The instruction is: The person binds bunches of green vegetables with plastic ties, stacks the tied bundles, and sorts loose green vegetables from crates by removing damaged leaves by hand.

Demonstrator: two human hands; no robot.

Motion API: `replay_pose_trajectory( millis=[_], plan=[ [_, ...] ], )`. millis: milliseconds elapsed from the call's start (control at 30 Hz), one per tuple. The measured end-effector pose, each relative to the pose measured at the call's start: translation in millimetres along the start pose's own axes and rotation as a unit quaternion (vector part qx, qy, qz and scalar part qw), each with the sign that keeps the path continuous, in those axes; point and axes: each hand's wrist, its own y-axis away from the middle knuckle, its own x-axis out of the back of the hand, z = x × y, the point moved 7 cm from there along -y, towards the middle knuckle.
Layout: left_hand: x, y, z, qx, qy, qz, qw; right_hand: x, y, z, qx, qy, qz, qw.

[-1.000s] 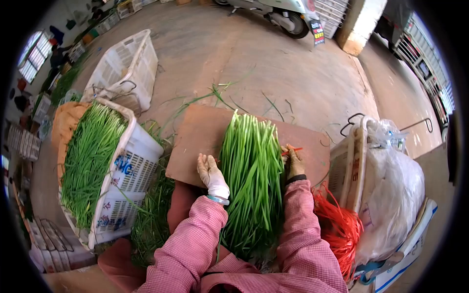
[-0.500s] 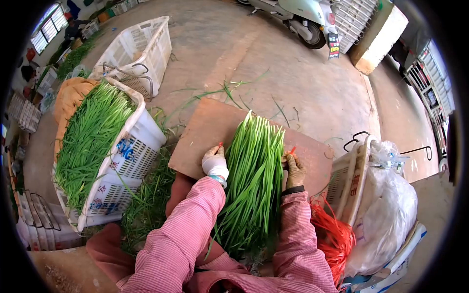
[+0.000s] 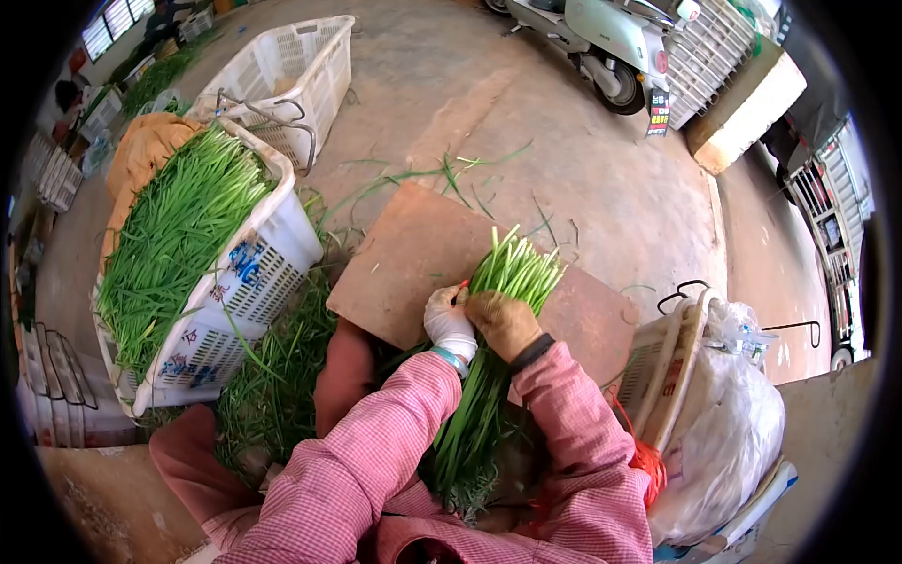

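A bunch of long green garlic chives [image 3: 515,271] lies across a brown board [image 3: 395,254] in front of me, pale cut ends pointing away and leaves hanging toward my lap. At the left side of the bunch is my left hand [image 3: 449,320], wrapped in white, its fingers closed on a red string [image 3: 461,292]. My right hand [image 3: 505,322], in a tan glove, is closed and lies across the top of the bunch, its fingertips meeting the left ones at the string. Most of the string is hidden by the hands and chives.
To my left stands a white crate [image 3: 272,221] heaped with chives, with another white crate [image 3: 324,94] behind it. A crate [image 3: 691,367] with clear plastic bags [image 3: 723,423] and red strings [image 3: 648,468] is at my right. Beyond are a parked scooter [image 3: 601,42] and loose leaves on the floor.
My right hand has moved left over the chives to meet my left hand, bringing the red string ends together. The spread bunch is now gathered narrow. The view has shifted slightly.
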Motion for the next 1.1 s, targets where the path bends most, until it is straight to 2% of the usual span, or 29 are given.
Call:
replay_pose_trajectory(
  millis=[33,100,167,300,367,433,467,500,533,567,633,667,700,767,800,833,867,900,933,967,1033,1067,1100],
  plan=[
    [1,1,2,-0.006,-0.015,-0.002,1.0,4,-3,15,-0.077,-0.077,0.07,0.992],
    [2,0,3,-0.006,-0.031,-0.006,0.999,-4,-1,44,-0.241,-0.107,0.076,0.962],
    [-7,-2,-19,0.156,0.119,-0.074,0.978,-7,-3,47,-0.24,-0.072,0.071,0.966],
    [-12,-4,-32,0.152,0.188,-0.088,0.966,-11,-11,41,-0.246,0.045,0.039,0.967],
    [-11,-2,-34,0.136,0.178,-0.083,0.971,-12,-15,36,-0.245,0.058,0.031,0.967],
    [-3,0,-11,0.027,0.118,-0.086,0.989,-12,-17,34,-0.273,0.084,0.033,0.958],
    [-1,1,-10,0.028,0.118,-0.087,0.989,-14,-17,35,-0.283,0.089,0.033,0.954],
    [1,1,-5,-0.017,0.095,-0.092,0.991,-18,-15,38,-0.284,0.089,0.034,0.954],
    [2,3,1,-0.063,0.074,-0.098,0.99,-16,-15,37,-0.252,0.083,0.077,0.961],
    [3,3,0,-0.064,0.076,-0.104,0.99,-12,-14,34,-0.22,0.079,0.12,0.965],
    [8,4,4,-0.129,0.122,-0.104,0.979,-18,-15,38,-0.262,0.076,0.047,0.961],
    [2,3,0,-0.103,0.152,-0.138,0.973,-22,-13,39,-0.305,-0.006,0.057,0.95],
    [2,0,-2,-0.024,0.209,-0.196,0.958,-28,-15,37,-0.292,0.033,0.019,0.956],
    [-12,7,3,0.174,0.345,-0.318,0.866,-26,-14,35,-0.304,0.053,0.016,0.951],
    [-11,5,7,0.223,0.369,-0.34,0.836,-13,-14,24,-0.268,0.024,0.055,0.962],
    [-16,-10,-15,0.228,0.329,-0.318,0.86,-13,-10,31,-0.283,-0.003,0.106,0.953],
    [-8,-5,13,0.22,0.318,-0.292,0.875,-35,-21,45,-0.232,0.043,0.095,0.967],
    [2,-21,-8,0.128,0.257,-0.204,0.936,-23,-11,36,-0.254,-0.023,0.12,0.959],
    [13,-23,22,-0.101,0.09,-0.206,0.969,-20,-8,32,-0.227,-0.07,0.156,0.959],
    [18,-17,37,-0.202,0.0,-0.172,0.964,-20,1,29,-0.201,-0.103,0.17,0.959],
    [19,12,77,-0.319,0.013,-0.166,0.933,-24,18,36,-0.158,-0.147,0.263,0.94],
    [18,23,82,-0.328,0.016,-0.182,0.927,-23,31,39,-0.179,-0.186,0.296,0.92],
    [18,31,87,-0.335,0.015,-0.189,0.923,-29,40,44,-0.143,-0.259,0.306,0.905]
  ],
)
